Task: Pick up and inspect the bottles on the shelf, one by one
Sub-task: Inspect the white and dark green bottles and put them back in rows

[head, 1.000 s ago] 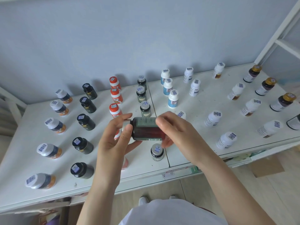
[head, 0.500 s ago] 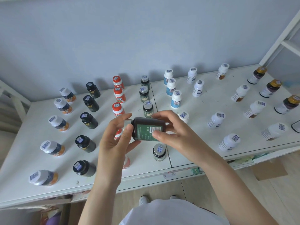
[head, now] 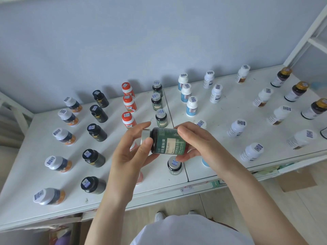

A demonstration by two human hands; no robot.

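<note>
Head view — white shelf of bottle rows against blue-grey wall.

One wide view from my head, facing forward and down, close over the shelf; wall at twelve o'clock.

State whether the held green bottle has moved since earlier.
Yes: the green bottle has rolled about its long axis, label now facing the camera, but stays just over the silver-capped bottle on the shelf.
</note>
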